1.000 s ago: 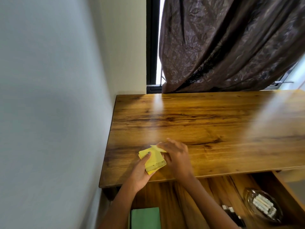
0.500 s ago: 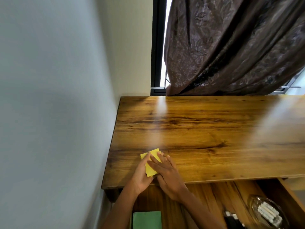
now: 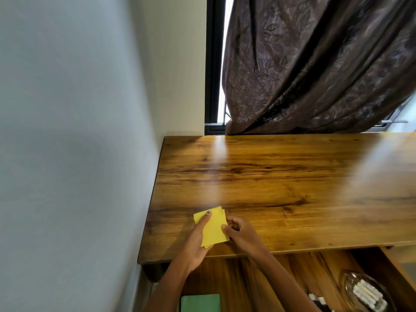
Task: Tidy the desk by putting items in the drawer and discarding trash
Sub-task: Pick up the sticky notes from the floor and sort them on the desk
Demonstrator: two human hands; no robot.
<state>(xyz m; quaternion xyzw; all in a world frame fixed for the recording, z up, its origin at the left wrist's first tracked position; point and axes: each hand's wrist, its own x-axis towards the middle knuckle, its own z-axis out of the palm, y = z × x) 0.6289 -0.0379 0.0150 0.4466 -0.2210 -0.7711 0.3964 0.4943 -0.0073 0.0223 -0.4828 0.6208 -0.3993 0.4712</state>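
I watch through a head camera as two bare hands work at the near left corner of a wooden desk [image 3: 281, 176]. The left hand [image 3: 195, 242] holds a small stack of yellow sticky notes [image 3: 213, 228], its thumb laid flat across the top sheet and its fingers curled under the lower end. The right hand [image 3: 240, 233] pinches the stack's right edge between thumb and curled fingers.

Half a second ago the right hand lay flat on top of the notes, pressing them to the wood. A second ago the sheets were skewed and fanned apart. Now they sit as one squared pile, with only slight offsets at the far corner, and the pile looks tilted up off the surface. I judge the gathering done and the notes ready to go down into the drawer.

That drawer [image 3: 394, 266] stands open below the desk's front edge. In it I see a green pad [image 3: 200, 302], a clear dish of white sticks [image 3: 364, 291], and some small dark items beside the dish that are too blurred to name.

The desk fills a corner. A pale wall [image 3: 67, 131] runs along the left. Behind the desk, a dark brown curtain [image 3: 315, 64] hangs over a black-framed window [image 3: 212, 64], with a strip of daylight showing.
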